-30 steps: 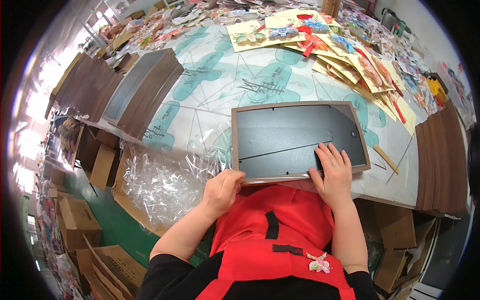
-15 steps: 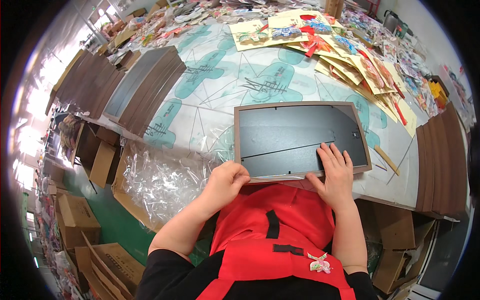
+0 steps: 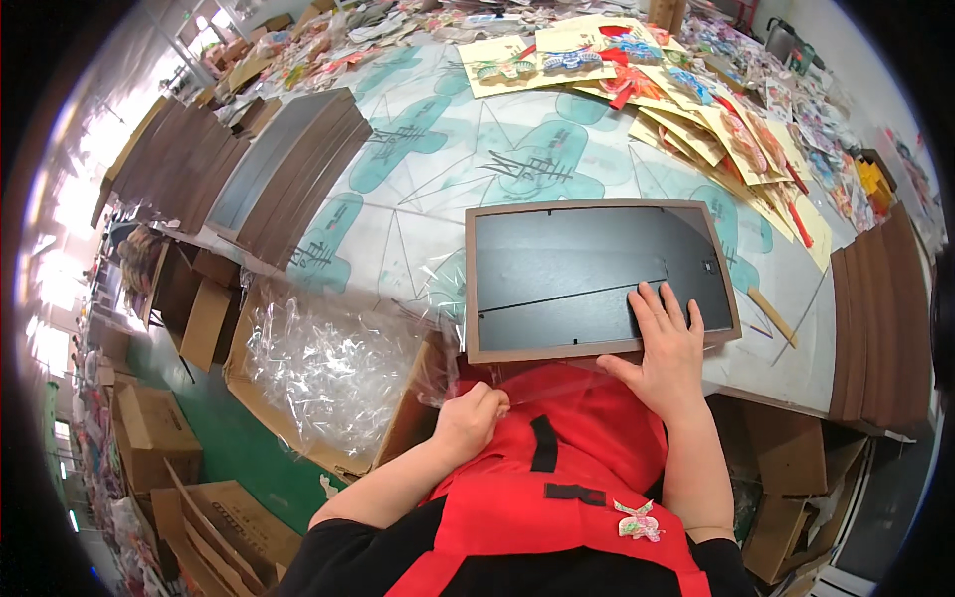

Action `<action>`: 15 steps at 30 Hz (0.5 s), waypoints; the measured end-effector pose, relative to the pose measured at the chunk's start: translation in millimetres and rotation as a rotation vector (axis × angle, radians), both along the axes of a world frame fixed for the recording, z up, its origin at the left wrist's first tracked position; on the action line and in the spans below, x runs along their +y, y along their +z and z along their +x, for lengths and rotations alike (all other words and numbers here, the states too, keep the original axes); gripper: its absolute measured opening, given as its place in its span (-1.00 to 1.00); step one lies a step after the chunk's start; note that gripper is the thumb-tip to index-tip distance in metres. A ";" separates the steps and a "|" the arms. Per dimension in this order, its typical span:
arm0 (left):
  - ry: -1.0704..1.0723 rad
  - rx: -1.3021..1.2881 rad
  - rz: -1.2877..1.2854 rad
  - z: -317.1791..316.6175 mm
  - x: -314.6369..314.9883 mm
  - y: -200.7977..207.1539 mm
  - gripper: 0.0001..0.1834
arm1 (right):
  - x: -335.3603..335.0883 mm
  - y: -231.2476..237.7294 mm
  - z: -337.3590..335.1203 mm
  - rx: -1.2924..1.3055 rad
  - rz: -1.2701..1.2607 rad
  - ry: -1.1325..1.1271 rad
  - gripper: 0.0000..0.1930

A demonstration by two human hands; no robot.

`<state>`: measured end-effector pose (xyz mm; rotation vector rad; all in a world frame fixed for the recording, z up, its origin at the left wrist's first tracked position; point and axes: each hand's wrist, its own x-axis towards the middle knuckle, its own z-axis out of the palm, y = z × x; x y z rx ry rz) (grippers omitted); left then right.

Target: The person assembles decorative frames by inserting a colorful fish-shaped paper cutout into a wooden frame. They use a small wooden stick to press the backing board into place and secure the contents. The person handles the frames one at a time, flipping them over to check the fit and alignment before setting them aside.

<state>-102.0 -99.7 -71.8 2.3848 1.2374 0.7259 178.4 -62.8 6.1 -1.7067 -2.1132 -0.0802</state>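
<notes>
A picture frame (image 3: 572,264) with a brown rim and a dark backing board lies face down at the table's near edge. My right hand (image 3: 668,350) rests on the lower right of that backing, its fingers stretched out and its thumb over the near rim. Just below the frame's near side, my left hand (image 3: 470,423) is closed in a pinch on clear plastic film (image 3: 435,370). The film stretches from those fingers along the frame's near edge. How far it runs beneath the frame is hidden.
Left of the frame, a cardboard box (image 3: 398,418) holds crumpled clear plastic (image 3: 318,363). Stacked brown frames (image 3: 288,179) stand on the far left, with another stack (image 3: 880,318) at right. Cream cards (image 3: 706,139) with red tassels lie at back right, near a thin wooden stick (image 3: 772,315).
My left hand has moved from the frame's near left edge down toward my apron, drawing the film with it. My right hand stays on the backing.
</notes>
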 end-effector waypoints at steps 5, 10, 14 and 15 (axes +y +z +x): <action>0.196 -0.233 -0.143 17.6 22.4 -30.6 -0.91 | -3.4 -4.4 -6.5 -0.074 -0.011 -0.021 -0.11; 0.179 -0.399 -0.125 23.0 27.9 -21.3 -0.88 | -6.0 -9.9 -7.7 -0.057 0.038 -0.017 -0.09; 0.062 -0.410 -0.005 27.4 32.6 30.1 -0.88 | -7.8 6.4 -1.1 0.044 0.156 0.007 -0.16; 0.020 -0.483 0.059 34.6 38.4 55.7 -0.84 | -8.2 13.2 4.4 0.095 0.193 0.019 -0.17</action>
